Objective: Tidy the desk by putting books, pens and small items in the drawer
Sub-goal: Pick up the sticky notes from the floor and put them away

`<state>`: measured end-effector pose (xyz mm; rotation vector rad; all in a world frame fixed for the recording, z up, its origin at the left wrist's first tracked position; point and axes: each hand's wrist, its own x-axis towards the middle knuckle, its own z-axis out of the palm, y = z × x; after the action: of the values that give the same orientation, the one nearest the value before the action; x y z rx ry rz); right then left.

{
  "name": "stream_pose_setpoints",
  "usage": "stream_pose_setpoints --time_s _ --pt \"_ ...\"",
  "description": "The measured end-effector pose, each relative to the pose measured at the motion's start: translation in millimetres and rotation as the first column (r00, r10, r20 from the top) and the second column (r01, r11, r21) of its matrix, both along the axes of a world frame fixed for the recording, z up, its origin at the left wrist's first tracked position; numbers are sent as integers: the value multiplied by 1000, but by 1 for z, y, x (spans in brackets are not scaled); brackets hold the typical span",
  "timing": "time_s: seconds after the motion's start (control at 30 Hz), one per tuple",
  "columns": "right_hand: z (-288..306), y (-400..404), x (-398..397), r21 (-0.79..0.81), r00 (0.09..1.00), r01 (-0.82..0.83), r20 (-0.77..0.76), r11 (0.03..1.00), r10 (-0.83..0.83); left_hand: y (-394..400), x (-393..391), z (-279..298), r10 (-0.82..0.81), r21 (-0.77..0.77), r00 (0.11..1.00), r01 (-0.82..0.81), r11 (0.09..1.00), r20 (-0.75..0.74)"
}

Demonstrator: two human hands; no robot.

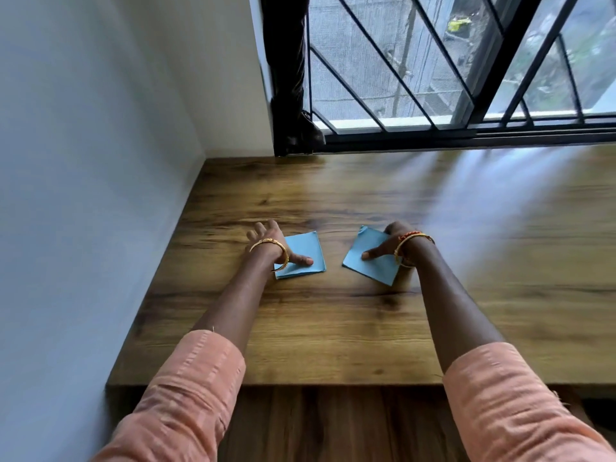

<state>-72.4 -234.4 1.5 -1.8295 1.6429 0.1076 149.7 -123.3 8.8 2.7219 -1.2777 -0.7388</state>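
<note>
Soft daylight from the window [433,61] glares on the blurred, wide-angle-warped desk [333,328].

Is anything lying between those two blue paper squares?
No. The head view shows only bare wooden desk between the left blue square and the right blue square.

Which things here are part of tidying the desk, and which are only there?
Part of the job:
- left blue paper pad, under the left hand
- right blue paper pad, under the right hand
- wooden desk

Only there:
- window grille
- white wall
- bangles
</note>
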Motion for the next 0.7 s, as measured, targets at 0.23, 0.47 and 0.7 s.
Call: stream_pose_setpoints --time_s 0.23,0.47,0.7 --pt "4 48 -18 157 915 121 365 980 -171 25 -22 5 -43 -15 998 44 999 54" --pt "2 122 -40 221 824 213 483 952 -296 76 -45 -3 -1 -18 997 2 1000 71" --pt "2 179 -62 330 699 197 613 923 -368 122 -50 -3 -23 -172 998 12 985 -64"
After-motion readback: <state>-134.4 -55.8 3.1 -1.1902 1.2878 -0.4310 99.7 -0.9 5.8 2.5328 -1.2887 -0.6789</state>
